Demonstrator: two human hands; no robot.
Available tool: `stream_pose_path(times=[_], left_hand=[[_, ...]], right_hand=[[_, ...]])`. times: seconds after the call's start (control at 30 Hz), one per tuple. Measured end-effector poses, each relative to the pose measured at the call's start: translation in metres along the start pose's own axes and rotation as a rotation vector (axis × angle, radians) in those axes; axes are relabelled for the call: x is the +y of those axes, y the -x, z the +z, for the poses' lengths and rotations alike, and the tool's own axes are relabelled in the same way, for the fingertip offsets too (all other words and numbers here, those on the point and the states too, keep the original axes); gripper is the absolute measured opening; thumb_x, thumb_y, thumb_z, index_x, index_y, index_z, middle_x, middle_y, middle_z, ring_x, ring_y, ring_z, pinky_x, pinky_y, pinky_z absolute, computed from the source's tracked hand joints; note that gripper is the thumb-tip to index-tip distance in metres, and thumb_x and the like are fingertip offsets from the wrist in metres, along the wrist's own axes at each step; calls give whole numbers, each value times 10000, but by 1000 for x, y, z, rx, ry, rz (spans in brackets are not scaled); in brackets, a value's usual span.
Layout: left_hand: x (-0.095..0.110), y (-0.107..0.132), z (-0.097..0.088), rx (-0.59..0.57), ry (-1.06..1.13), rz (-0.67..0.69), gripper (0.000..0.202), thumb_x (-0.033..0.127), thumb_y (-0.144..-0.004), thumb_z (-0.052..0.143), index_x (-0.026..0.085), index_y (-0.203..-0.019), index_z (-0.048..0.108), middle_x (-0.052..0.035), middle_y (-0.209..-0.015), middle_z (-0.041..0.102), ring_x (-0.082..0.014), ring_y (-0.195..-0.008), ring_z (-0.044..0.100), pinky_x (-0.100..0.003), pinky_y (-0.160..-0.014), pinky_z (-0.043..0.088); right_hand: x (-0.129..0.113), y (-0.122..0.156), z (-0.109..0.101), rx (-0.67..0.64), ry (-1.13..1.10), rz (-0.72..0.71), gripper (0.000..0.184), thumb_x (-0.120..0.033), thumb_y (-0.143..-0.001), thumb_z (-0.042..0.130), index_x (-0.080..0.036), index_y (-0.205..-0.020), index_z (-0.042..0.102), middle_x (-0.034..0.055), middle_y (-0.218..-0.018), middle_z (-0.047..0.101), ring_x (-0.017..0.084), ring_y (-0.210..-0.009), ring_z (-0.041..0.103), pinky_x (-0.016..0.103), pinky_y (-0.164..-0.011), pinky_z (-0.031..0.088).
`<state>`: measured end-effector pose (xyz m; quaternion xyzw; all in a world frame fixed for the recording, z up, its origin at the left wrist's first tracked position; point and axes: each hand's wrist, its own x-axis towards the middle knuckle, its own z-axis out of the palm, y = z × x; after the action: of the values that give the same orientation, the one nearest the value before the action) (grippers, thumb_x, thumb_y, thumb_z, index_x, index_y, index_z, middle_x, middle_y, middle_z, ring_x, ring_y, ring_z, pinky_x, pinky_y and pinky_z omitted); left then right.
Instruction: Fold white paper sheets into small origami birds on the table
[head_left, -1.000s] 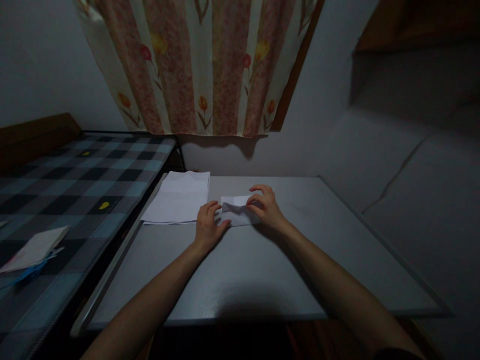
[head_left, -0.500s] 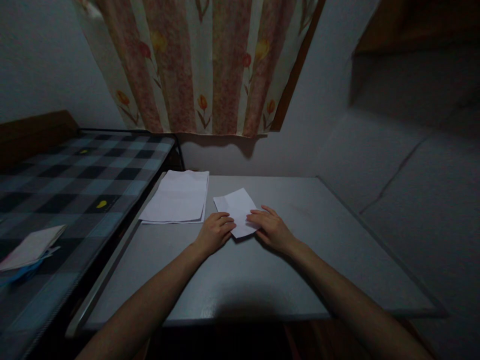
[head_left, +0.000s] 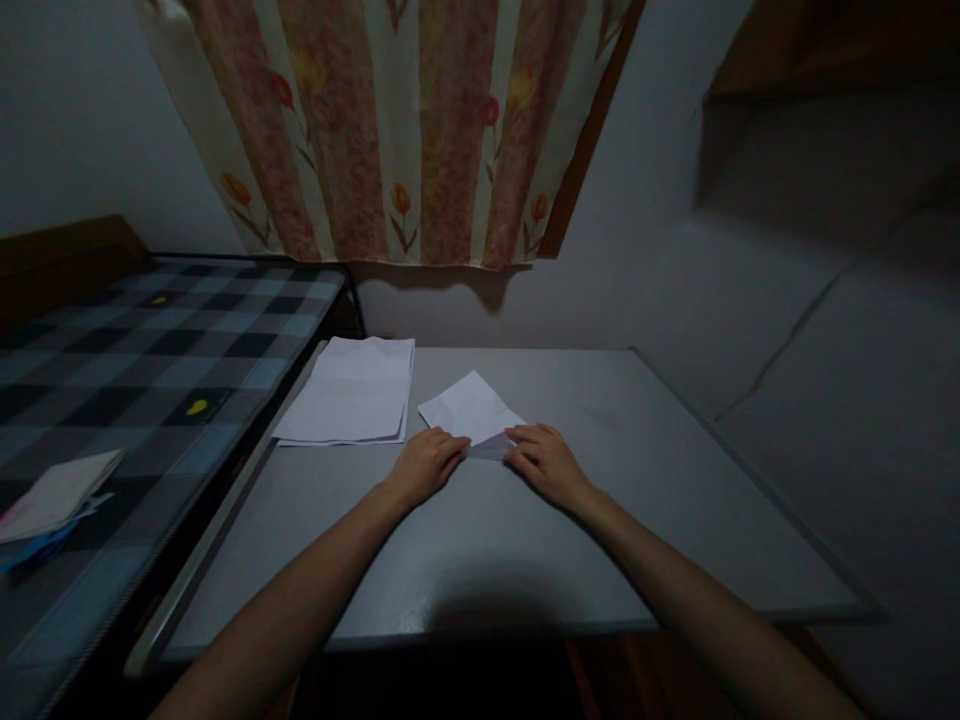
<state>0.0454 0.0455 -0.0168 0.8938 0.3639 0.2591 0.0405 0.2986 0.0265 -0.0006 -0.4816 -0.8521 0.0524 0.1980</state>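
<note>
A sheet of white paper [head_left: 469, 404] lies on the grey table, turned with one corner pointing away from me. Its near edge is lifted and bent over, showing a shaded face between my hands. My left hand [head_left: 429, 462] pinches the near left part of the sheet, thumb and fingers together. At the near right corner, my right hand [head_left: 551, 464] grips the paper between its thumb and bent fingers. The fingertips partly cover both near corners.
A stack of white sheets [head_left: 349, 390] rests at the table's [head_left: 630, 540] back left. Beyond the left edge is a bed with a checked cover [head_left: 247, 330], bearing papers and a blue item [head_left: 49, 545]. A striped tulip curtain [head_left: 352, 150] hangs behind.
The paper has turned, and its near edge is now lifted and bent over. My right hand has moved slightly toward me along its edge; the left stays close to its former spot.
</note>
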Motion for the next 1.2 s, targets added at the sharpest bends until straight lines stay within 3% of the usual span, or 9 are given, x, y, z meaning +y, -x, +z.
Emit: stream_pose_path(times=[0.13, 0.23, 0.33, 0.5, 0.67, 0.8, 0.93, 1.2], left_hand=[[3, -2, -1, -35, -26, -35, 258, 242, -940, 444, 192, -1130, 610, -62, -862, 658, -186, -823, 581, -327, -777, 467], [7, -4, -5, -60, -81, -34, 242, 278, -935, 454, 199, -986, 676, -71, -878, 649, -200, -851, 564, -349, -783, 454], [9, -5, -9, -67, -101, -7, 252, 344, -917, 489, 203, -922, 698, -76, -1031, 659, -239, -1001, 549, -408, -862, 426], [9, -3, -12, -159, -46, 107, 333, 427, -927, 457, 240, -1127, 646, -40, -1242, 626, -273, -1284, 420, -505, -1068, 263], [13, -2, -9, -282, -47, 95, 525, 532, -923, 383, 239, -1350, 469, -58, -1392, 505, -281, -1342, 358, -491, -1091, 258], [19, -2, -9, -316, -69, 54, 601, 571, -917, 349, 222, -1405, 390, -67, -1429, 460, -291, -1349, 341, -461, -1083, 279], [22, 0, -13, -355, -52, 61, 640, 599, -906, 343, 222, -1423, 357, -76, -1452, 429, -299, -1359, 323, -463, -1063, 294], [33, 2, -23, -383, 74, 175, 567, 577, -881, 437, 277, -1362, 443, -75, -1422, 470, -312, -1291, 418, -480, -979, 361]], right_hand=[[-2, -8, 7, 85, 74, 136, 275, -388, -898, 523, -186, -806, 685, 102, -1217, 632, 247, -1159, 540, 461, -1016, 317], [-4, -12, 13, 92, 160, 197, 285, -405, -890, 521, -175, -994, 654, 129, -1249, 594, 278, -1191, 496, 484, -1013, 297], [-6, -15, 15, 91, 236, 213, 342, -391, -904, 494, -175, -1153, 586, 143, -1277, 566, 306, -1218, 453, 505, -1006, 286], [-13, -24, 3, 117, 374, 177, 349, -244, -914, 473, -197, -1253, 540, 132, -1297, 556, 314, -1206, 444, 508, -1010, 279], [-26, -27, 7, -4, 304, 123, 333, -202, -946, 383, -178, -1174, 624, 103, -1220, 628, 258, -1106, 542, 391, -953, 402], [-30, -17, 20, -100, 175, 81, 405, -251, -967, 345, -154, -1312, 533, 78, -1368, 533, 244, -1278, 451, 396, -1070, 344], [-18, -11, 16, -178, 115, 88, 461, -364, -978, 313, -201, -1389, 447, 45, -1461, 415, 265, -1368, 336, 466, -1114, 283], [11, -17, 3, -237, 190, 204, 554, -461, -965, 301, -166, -1427, 378, 119, -1503, 323, 284, -1397, 272, 490, -1109, 264]])
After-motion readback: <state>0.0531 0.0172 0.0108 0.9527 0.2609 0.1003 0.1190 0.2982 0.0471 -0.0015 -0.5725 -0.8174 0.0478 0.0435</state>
